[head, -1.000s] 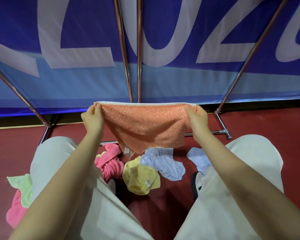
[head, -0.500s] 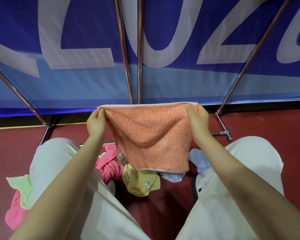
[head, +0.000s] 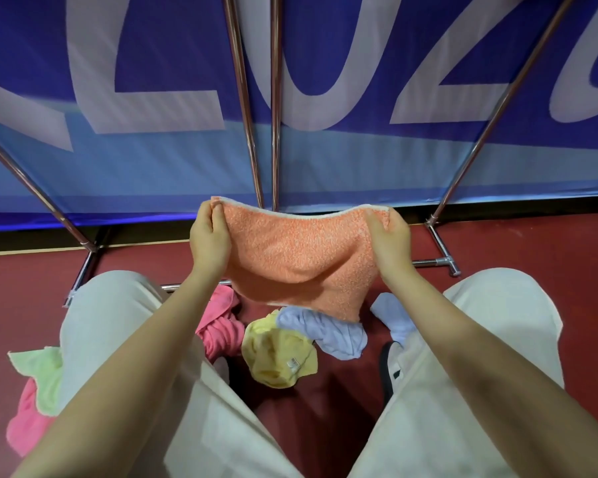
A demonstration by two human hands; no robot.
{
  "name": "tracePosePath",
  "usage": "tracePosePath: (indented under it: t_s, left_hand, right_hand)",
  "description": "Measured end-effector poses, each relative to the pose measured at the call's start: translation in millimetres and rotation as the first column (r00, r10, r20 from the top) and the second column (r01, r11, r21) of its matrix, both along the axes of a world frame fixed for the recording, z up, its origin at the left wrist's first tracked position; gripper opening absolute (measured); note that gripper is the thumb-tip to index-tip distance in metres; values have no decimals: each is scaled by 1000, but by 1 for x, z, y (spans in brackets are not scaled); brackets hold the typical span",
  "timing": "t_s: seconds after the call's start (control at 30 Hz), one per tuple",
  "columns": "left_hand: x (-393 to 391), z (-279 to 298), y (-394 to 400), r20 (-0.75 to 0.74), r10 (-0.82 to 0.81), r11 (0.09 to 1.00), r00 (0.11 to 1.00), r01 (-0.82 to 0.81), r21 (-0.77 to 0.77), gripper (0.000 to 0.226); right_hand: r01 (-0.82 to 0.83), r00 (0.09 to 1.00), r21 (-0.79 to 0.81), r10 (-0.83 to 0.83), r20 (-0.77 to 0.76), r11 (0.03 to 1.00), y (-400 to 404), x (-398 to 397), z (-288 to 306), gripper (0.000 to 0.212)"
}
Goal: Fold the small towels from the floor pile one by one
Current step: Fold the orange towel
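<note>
As orange towel (head: 301,257) hangs between my hands, left hand (head: 210,240) and right hand (head: 390,241) each pinch top corner; long axis runs hand to hand, both equally near, pile (head: 280,343) below.

Pink towel (head: 25,422) half behind knee

nubby terry orange towel (head: 301,257), shiny metal poles (head: 242,98), matt red floor (head: 532,250)
</note>
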State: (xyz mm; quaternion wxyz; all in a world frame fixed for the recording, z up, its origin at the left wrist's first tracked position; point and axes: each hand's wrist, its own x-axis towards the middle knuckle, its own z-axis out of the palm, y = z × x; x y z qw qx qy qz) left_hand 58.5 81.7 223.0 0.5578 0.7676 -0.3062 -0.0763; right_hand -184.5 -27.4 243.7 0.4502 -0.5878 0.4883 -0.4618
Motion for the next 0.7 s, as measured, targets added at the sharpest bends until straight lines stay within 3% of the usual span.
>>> tracePosePath:
  t_s: [0.2, 0.33, 0.53, 0.7]
  left_hand:
    - [12, -4, 4, 250, 18, 970, 968, -77, 232, 29]
    - [15, -1, 5, 358, 85, 956, 930, -177, 233, 32]
    - [23, 0, 4, 150, 246, 957, 958, -265, 121, 34]
    - [21, 9, 3, -75, 128, 989, 989, -132, -59, 29]
  right_hand:
    - [83, 991, -121, -95, -95, 989, -8, -13, 8, 40]
    - [105, 989, -150, -119, -89, 983, -9, -16, 10, 46]
    - [1, 996, -107, -11, -89, 994, -8, -12, 6, 44]
    - [51, 999, -2, -51, -11, 999, -11, -8, 5, 31]
